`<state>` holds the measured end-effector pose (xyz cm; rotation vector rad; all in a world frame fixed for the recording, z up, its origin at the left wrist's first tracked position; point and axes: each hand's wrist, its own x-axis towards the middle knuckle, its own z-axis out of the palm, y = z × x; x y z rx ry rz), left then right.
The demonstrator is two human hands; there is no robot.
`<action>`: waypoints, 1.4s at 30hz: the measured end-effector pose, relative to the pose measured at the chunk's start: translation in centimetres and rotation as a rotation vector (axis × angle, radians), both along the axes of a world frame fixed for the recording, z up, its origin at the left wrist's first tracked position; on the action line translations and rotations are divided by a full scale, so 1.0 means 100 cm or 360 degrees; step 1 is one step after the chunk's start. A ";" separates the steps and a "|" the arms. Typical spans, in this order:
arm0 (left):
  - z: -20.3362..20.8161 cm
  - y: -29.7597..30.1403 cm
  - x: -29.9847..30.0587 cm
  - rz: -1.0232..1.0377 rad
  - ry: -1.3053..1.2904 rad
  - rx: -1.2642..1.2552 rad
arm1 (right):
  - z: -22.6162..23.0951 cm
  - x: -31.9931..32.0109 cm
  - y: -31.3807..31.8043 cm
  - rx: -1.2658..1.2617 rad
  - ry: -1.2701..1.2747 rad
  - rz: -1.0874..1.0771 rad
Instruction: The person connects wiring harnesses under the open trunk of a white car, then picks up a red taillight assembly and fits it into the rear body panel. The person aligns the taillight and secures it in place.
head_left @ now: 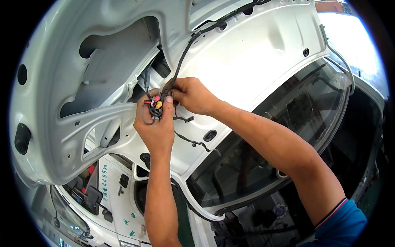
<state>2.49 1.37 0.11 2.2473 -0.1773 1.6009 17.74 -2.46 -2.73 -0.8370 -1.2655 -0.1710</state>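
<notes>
Bunched in my left hand (154, 133) is a coil of thin dark cables (149, 117). A red plug (156, 98) and a yellow plug (159, 105) stick out of it, by my thumb. Close beside it, my right hand (196, 96) has its fingers closed on a black taped wiring harness (180, 61), which runs up along the raised white lid. Its fingertips are partly hidden. A short lead with a black connector (189, 119) hangs below my right hand, and a second loose lead (193, 143) dangles lower. A dark cable with a thick sleeve (147, 78) rises from the bundle.
The white lid's inner panel (247, 53) has cut-outs, including a large opening (119, 61) at left. Below right lies a vehicle's rear window (271, 136). A bent metal bar (343, 61) stands at far right. Another white vehicle (123, 206) with mirrors is at lower left.
</notes>
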 end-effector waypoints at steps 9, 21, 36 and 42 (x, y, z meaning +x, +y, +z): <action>0.009 0.003 -0.001 -0.0019 0.0002 -0.0012 | 0.003 -0.004 -0.013 -0.0020 -0.0177 -0.0370; 0.001 0.009 0.009 -0.0003 -0.0063 0.0037 | 0.002 0.012 -0.004 -0.0119 -0.0307 -0.0769; 0.011 0.010 0.009 -0.0042 -0.0023 -0.0172 | 0.003 0.015 -0.001 -0.0224 -0.0304 -0.0861; -0.004 0.007 -0.016 0.0383 -0.0127 0.0432 | -0.006 0.014 -0.011 -0.0423 0.0118 0.0353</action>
